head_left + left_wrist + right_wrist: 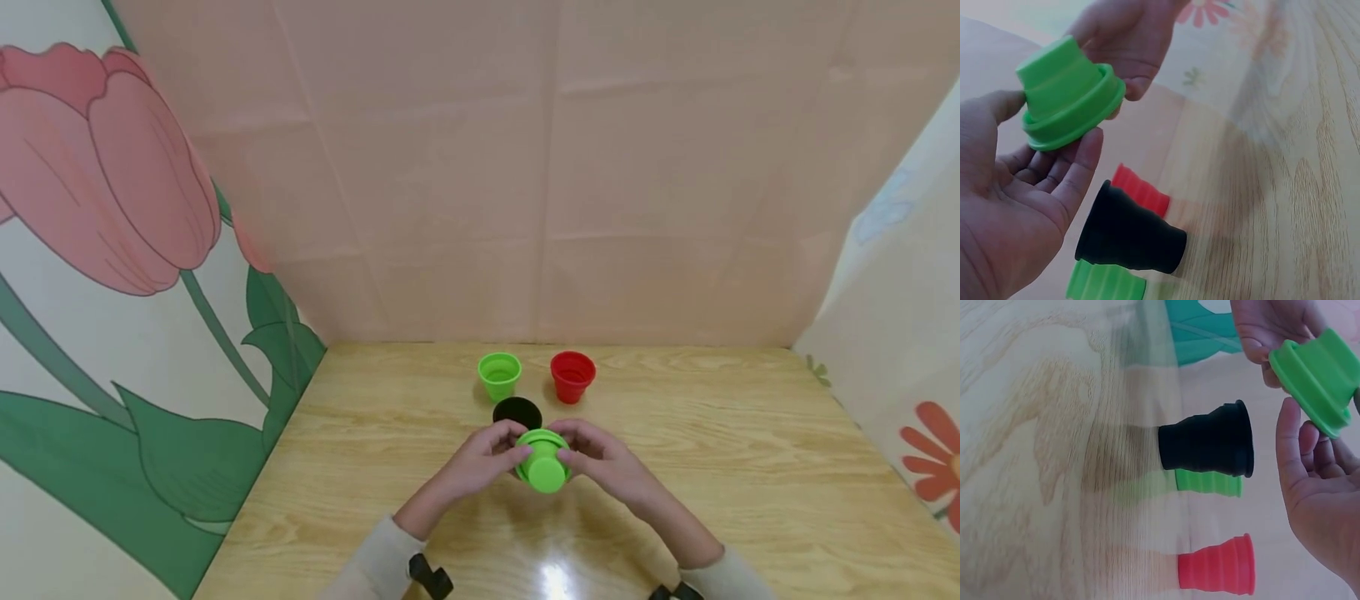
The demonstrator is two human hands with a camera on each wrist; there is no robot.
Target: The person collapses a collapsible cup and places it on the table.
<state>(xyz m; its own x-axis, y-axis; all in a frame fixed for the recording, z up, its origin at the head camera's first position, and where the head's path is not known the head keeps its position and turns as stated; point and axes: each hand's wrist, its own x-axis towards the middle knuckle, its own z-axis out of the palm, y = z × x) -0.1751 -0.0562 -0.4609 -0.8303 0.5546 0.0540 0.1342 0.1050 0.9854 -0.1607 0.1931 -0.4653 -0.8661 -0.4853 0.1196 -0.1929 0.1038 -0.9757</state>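
Observation:
Both hands hold a green collapsible cup (544, 467) above the table, its narrow base turned toward the head camera. Part of its wall is folded in, leaving a thick ring round the rim, as the left wrist view shows of the green cup (1063, 94). My left hand (480, 462) grips it from the left, thumb on the wall and fingers under the rim. From the right, my right hand (611, 462) grips it likewise. Just beyond the hands stands a black cup (516, 411), partly hidden by them in the head view and upright on the table.
Behind the black cup stand another green cup (498, 375) at left and a red cup (572, 377) at right, both upright with open tops. The wooden table (360, 433) ends at a pinkish cloth (450, 208). A tulip-printed wall (120, 183) borders the left side.

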